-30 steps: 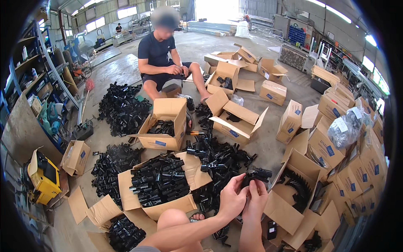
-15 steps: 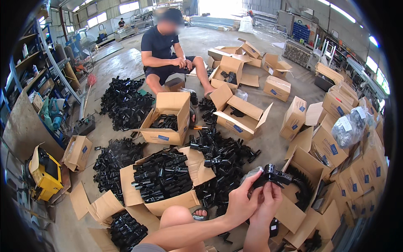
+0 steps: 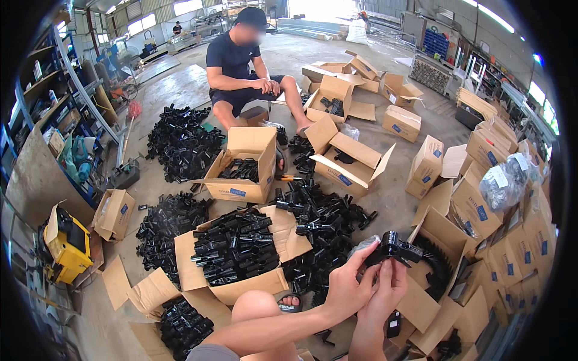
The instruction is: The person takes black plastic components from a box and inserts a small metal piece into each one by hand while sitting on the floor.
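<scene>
Both my hands are closed together around a black tubular fitting [image 3: 394, 247], which points up and to the right. My left hand [image 3: 351, 287] reaches across from the left and grips its near left side, with a crumpled greyish wrap [image 3: 365, 243] by the fingers. My right hand [image 3: 385, 290] pinches the fitting from below. Just beyond it stands an open carton [image 3: 442, 231] holding more black parts. To the left, a wide open carton [image 3: 278, 279] is filled with rows of similar black fittings [image 3: 235, 249].
Heaps of black parts [image 3: 183, 144] lie on the concrete floor. Across from me a seated person [image 3: 238, 72] has their hands together, near open cartons [image 3: 265, 174]. Stacked cartons [image 3: 512, 240] and a clear plastic bag [image 3: 506, 183] line the right; a yellow machine [image 3: 63, 246] stands left.
The view has shifted slightly, so everything sits a little differently in the picture. My hands keep the same grip on the fitting. Across from me, the person's hands have lowered slightly.
</scene>
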Demonstrator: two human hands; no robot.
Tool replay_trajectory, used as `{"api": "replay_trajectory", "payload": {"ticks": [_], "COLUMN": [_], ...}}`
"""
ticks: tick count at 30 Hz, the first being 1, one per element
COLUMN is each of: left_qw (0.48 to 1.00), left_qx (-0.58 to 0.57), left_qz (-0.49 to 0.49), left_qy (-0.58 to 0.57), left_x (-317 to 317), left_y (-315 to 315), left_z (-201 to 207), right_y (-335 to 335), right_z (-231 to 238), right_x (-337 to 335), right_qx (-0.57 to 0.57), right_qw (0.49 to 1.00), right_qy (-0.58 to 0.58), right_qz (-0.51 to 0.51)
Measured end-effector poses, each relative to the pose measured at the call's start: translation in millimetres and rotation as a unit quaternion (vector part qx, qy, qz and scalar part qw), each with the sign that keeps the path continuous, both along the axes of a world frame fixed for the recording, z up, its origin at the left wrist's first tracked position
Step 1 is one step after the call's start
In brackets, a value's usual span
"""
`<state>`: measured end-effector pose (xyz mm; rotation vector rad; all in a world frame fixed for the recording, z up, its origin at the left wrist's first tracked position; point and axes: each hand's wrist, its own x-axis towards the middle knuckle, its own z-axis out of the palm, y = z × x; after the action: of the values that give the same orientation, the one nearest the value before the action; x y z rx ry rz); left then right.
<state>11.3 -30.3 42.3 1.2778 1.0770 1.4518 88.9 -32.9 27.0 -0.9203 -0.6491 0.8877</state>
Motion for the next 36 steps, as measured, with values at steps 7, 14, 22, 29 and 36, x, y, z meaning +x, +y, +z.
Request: {"api": "replay_trajectory", "payload": {"ticks": [7,14,22,29,36], "left_qw": [0.999,0.999,0.997,0.988,0.884], "left_qx": [0.022,-0.017,-0.02,-0.072,-0.25], "left_qz": [0.002,-0.034,-0.05,-0.118,-0.362], "left_qy": [0.023,-0.004,-0.048,-0.075,-0.16], "left_x": [3.1,6.1,6.9,-0.4,-13.1], "left_y": [-1.5,-2.4,-3.8,1.7,15.1], "left_z": [1.1,-4.3,-3.4,-11.4,-11.0], "right_y": [-0.6,-5.6,-7.1,-7.4,-15.4], "right_z": [-4.5,-13.7,-4.7,1.0,9.9], "right_x": [10.5,27.6,21.9,50.3,82.0], "right_qx": [-0.009,-0.019,-0.038,-0.013,-0.021], "right_qw": [1.0,1.0,0.999,0.994,0.994], "right_qy": [0.011,0.017,0.018,0.101,0.049], "right_qz": [0.011,0.018,-0.002,0.028,0.094]}}
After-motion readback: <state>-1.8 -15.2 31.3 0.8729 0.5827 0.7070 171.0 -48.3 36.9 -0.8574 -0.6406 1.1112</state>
